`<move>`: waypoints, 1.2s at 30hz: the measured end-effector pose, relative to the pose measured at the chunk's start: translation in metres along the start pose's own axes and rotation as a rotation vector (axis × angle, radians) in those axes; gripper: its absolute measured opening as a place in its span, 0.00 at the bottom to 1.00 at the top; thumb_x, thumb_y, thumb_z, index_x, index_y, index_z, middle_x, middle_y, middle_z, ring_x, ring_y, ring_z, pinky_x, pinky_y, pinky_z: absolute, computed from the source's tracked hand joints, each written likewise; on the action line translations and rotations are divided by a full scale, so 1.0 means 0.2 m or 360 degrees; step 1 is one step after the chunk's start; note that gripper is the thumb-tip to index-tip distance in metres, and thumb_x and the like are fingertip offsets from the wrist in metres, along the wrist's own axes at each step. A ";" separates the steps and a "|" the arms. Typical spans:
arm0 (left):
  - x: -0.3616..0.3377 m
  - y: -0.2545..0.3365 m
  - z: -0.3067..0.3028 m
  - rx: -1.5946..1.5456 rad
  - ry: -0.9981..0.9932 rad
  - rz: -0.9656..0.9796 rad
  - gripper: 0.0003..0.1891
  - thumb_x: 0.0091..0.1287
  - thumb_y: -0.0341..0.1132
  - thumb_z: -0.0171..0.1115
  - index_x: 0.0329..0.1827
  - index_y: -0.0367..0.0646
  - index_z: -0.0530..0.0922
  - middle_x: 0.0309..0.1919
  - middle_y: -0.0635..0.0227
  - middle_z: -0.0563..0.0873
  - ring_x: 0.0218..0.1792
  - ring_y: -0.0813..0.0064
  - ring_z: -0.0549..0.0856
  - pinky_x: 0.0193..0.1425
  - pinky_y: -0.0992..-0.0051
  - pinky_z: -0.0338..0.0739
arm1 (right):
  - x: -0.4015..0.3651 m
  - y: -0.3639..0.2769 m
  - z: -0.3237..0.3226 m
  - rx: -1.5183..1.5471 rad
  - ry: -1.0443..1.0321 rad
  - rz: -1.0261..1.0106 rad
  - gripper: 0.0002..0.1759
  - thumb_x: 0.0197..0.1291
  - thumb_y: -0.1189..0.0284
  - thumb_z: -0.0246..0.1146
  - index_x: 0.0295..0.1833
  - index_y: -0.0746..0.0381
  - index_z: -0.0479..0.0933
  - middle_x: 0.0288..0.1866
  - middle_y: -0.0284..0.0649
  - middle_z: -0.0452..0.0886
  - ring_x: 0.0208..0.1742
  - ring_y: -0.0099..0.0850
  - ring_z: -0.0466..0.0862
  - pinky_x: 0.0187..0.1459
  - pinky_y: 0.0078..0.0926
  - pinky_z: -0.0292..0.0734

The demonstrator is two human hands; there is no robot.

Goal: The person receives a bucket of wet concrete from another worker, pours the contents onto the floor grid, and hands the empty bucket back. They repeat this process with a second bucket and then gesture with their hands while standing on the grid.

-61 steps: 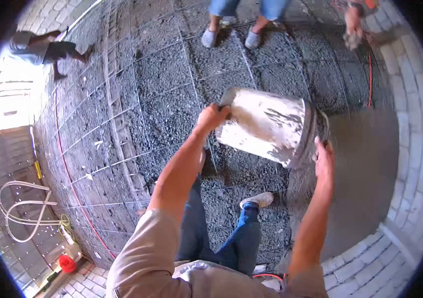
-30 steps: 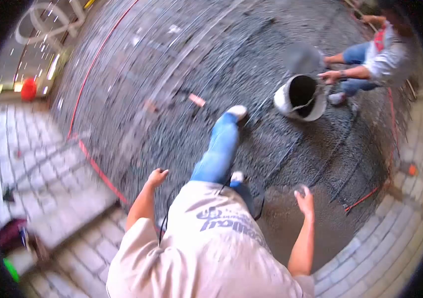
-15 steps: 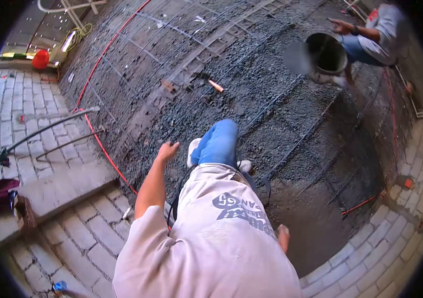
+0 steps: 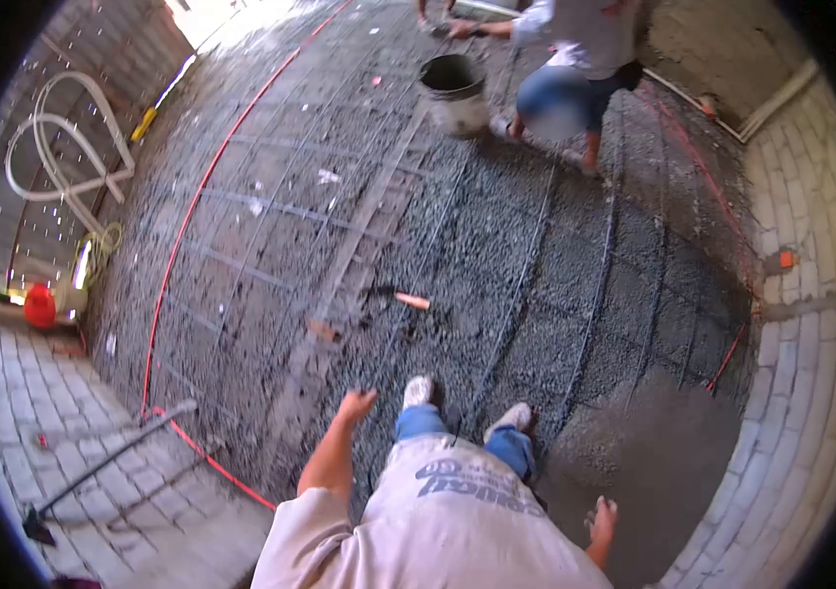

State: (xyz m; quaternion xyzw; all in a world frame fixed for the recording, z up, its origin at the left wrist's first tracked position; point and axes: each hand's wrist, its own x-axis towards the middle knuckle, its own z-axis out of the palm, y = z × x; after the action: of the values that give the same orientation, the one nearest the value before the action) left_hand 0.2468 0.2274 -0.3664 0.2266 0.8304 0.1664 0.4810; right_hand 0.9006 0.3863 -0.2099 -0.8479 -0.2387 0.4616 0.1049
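Note:
My left hand (image 4: pixel 359 403) hangs over the gravel to the left of my shoes, its fingers curled in and nothing seen in them. Low on the right, my right hand (image 4: pixel 602 520) hangs beside my shirt with fingers loosely apart, above smooth wet concrete (image 4: pixel 653 481). Neither hand touches anything. Ahead of my feet lies a tool with an orange-brown handle (image 4: pixel 413 300), its dark end partly lost against the gravel. Thin steel bars (image 4: pixel 536 240) cross the ground in a grid.
A co-worker (image 4: pixel 585 59) bends at the far side near a dirty bucket (image 4: pixel 457 108); another person's hands show at the top edge. A red hose (image 4: pixel 182 231) curves along the left. A long-handled tool (image 4: pixel 109 461) leans at the lower left. Block walls (image 4: pixel 810 344) border the ground.
My view has swung toward the right and upward, and my feet now stand apart. The bucket and co-worker appear farther left and higher. My hands still hang at my sides.

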 end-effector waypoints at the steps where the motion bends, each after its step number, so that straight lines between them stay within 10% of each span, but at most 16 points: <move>1: -0.14 0.05 -0.07 -0.0149 0.0116 -0.0232 0.26 0.55 0.55 0.60 0.36 0.34 0.80 0.31 0.53 0.83 0.37 0.61 0.83 0.42 0.66 0.76 | -0.08 0.10 0.04 0.0003 0.0086 0.0026 0.25 0.58 0.59 0.59 0.59 0.55 0.65 0.51 0.41 0.73 0.47 0.37 0.75 0.39 0.42 0.72; 4: -0.08 -0.21 -0.15 0.0203 -0.0062 -0.0352 0.28 0.57 0.56 0.58 0.37 0.34 0.80 0.33 0.51 0.84 0.41 0.55 0.83 0.44 0.66 0.75 | -0.03 0.55 0.11 -0.0239 0.0420 0.0039 0.32 0.55 0.56 0.60 0.62 0.59 0.61 0.41 0.42 0.74 0.39 0.37 0.77 0.32 0.40 0.74; 11: 0.00 -0.10 -0.40 -0.0256 0.0305 -0.0033 0.27 0.58 0.55 0.57 0.40 0.35 0.79 0.35 0.47 0.83 0.43 0.54 0.83 0.46 0.65 0.75 | -0.31 0.46 0.30 -0.0073 0.0287 0.0159 0.31 0.55 0.60 0.62 0.61 0.60 0.62 0.49 0.46 0.72 0.43 0.44 0.76 0.38 0.47 0.74; 19: -0.18 -0.08 -0.24 0.0060 0.0259 0.0184 0.28 0.58 0.56 0.57 0.42 0.35 0.79 0.37 0.49 0.84 0.44 0.54 0.82 0.46 0.64 0.75 | -0.33 0.56 0.27 0.0243 0.0203 -0.0385 0.30 0.57 0.62 0.61 0.63 0.56 0.60 0.42 0.39 0.76 0.30 0.29 0.77 0.22 0.26 0.71; 23: -0.55 -0.31 -0.17 0.0308 0.0013 0.0026 0.27 0.57 0.58 0.57 0.38 0.37 0.81 0.33 0.52 0.85 0.40 0.57 0.84 0.44 0.64 0.76 | -0.47 1.14 0.28 0.0252 0.0274 -0.0319 0.28 0.58 0.63 0.59 0.63 0.58 0.63 0.49 0.47 0.75 0.42 0.37 0.78 0.25 0.30 0.75; 24: -0.52 -0.42 -0.14 0.0519 -0.0022 0.0061 0.27 0.57 0.58 0.57 0.39 0.37 0.81 0.33 0.53 0.85 0.38 0.60 0.84 0.44 0.66 0.76 | -0.30 1.46 0.35 -0.0346 0.0622 -0.0514 0.25 0.60 0.59 0.56 0.59 0.63 0.68 0.51 0.50 0.76 0.45 0.40 0.78 0.39 0.39 0.75; 26: -0.50 -0.60 -0.14 0.0551 -0.0016 0.0127 0.28 0.57 0.58 0.58 0.42 0.38 0.81 0.32 0.55 0.84 0.35 0.64 0.84 0.41 0.67 0.77 | -0.11 1.98 0.38 -0.1353 0.0060 -0.0902 0.24 0.59 0.58 0.55 0.55 0.64 0.71 0.52 0.53 0.75 0.50 0.46 0.76 0.49 0.43 0.71; 30: -0.71 -0.64 -0.22 0.0194 -0.0040 -0.0174 0.29 0.57 0.60 0.58 0.45 0.39 0.80 0.33 0.58 0.83 0.33 0.67 0.83 0.36 0.65 0.79 | -0.41 1.99 0.44 -0.0713 -0.0032 -0.0249 0.24 0.60 0.59 0.54 0.56 0.64 0.70 0.52 0.53 0.75 0.51 0.46 0.76 0.50 0.41 0.70; 36: -0.77 -0.40 -0.28 0.0354 -0.0018 -0.0194 0.29 0.58 0.59 0.58 0.45 0.39 0.80 0.33 0.58 0.83 0.31 0.69 0.83 0.33 0.66 0.79 | -0.71 1.83 0.58 -0.0417 -0.0090 -0.0445 0.23 0.61 0.61 0.53 0.56 0.63 0.70 0.52 0.51 0.75 0.51 0.46 0.76 0.52 0.39 0.69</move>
State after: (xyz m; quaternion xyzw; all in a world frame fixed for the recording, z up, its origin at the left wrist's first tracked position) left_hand 0.2470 0.0739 -0.2685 0.2286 0.8533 0.0425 0.4667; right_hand 0.8515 -0.0059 -0.3157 -0.7996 -0.4151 0.4311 0.0501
